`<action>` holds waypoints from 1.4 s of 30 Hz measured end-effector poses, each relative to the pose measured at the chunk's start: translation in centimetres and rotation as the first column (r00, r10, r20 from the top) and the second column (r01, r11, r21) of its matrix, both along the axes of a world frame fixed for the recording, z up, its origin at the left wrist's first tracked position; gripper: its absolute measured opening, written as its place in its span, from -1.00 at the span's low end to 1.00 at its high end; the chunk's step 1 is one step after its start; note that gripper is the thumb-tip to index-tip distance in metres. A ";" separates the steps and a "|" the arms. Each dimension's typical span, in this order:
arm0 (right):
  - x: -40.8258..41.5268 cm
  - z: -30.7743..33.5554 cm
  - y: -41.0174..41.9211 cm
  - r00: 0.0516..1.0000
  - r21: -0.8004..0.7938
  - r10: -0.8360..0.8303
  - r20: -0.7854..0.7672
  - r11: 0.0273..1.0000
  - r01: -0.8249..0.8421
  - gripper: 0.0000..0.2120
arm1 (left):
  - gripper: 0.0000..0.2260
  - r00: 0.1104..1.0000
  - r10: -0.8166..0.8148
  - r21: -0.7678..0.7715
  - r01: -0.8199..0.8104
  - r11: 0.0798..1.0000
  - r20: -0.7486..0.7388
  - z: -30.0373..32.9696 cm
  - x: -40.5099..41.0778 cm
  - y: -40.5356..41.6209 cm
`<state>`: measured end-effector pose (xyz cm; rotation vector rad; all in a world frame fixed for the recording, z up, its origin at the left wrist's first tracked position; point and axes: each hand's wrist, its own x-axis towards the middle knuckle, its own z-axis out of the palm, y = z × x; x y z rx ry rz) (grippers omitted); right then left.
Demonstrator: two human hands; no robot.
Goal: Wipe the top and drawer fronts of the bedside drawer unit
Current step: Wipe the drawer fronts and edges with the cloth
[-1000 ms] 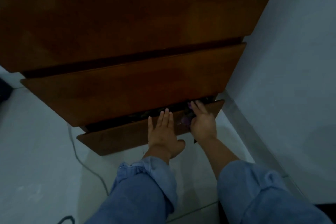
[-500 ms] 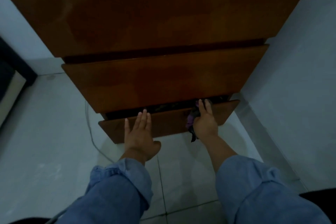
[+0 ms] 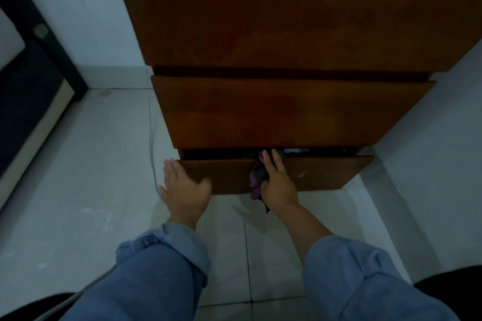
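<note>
Two hands work the bottom drawer front (image 3: pixel 326 173); my right hand (image 3: pixel 277 185) presses the purple cloth (image 3: pixel 257 180) mid-front; left hand (image 3: pixel 184 187) flat-fingered at its left edge; right half seemingly remains.

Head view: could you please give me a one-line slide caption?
Right hand presses a purple cloth on the ajar bottom drawer front; open left hand at its left end.

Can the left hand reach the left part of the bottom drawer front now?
Probably yes. The left hand is open right at the left end of the bottom drawer front, with nothing between them. The right hand presses the purple cloth farther right.
</note>
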<state>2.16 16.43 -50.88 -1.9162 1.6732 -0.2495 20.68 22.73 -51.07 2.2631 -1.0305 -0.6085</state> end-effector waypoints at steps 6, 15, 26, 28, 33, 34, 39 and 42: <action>2.5 0.1 0.7 0.993 0.024 -0.091 -0.076 0.995 0.093 -0.27 | -0.60 0.848 0.109 -0.153 -0.218 0.964 -0.518 1.5 2.1 0.0; 8.9 -0.3 3.1 0.992 0.029 0.121 0.030 0.992 -0.122 -0.22 | -0.72 0.697 0.158 -0.106 -0.319 0.942 -0.700 1.6 3.2 -0.3; 14.9 2.3 3.9 0.888 0.147 0.309 0.341 0.915 -0.375 -0.42 | -0.72 0.528 0.272 0.021 -0.432 0.902 -0.805 2.5 4.1 2.2; 13.3 2.5 4.7 0.896 0.178 0.194 0.400 0.942 -0.284 -0.46 | -0.71 0.541 0.275 0.027 -0.421 0.907 -0.795 3.1 3.2 2.6; 5.5 2.2 3.9 0.898 0.358 -0.230 0.376 0.930 0.088 -0.58 | -0.80 0.657 0.205 0.043 -0.254 0.966 -0.726 4.0 -0.4 1.8; 3.5 1.8 3.4 0.873 0.395 -0.329 0.360 0.901 0.177 -0.60 | -0.81 0.672 0.183 0.041 -0.221 0.974 -0.718 3.9 -1.2 1.4; -4.6 0.4 0.8 0.591 0.517 -0.681 0.433 0.725 0.456 -0.63 | -0.47 0.641 0.158 0.094 -0.133 0.987 -0.751 4.3 -5.1 -0.2; -7.3 0.9 -0.7 0.365 0.613 -0.801 0.474 0.598 0.516 -0.80 | -0.42 0.610 0.179 0.116 -0.141 0.983 -0.772 4.0 -6.6 -1.6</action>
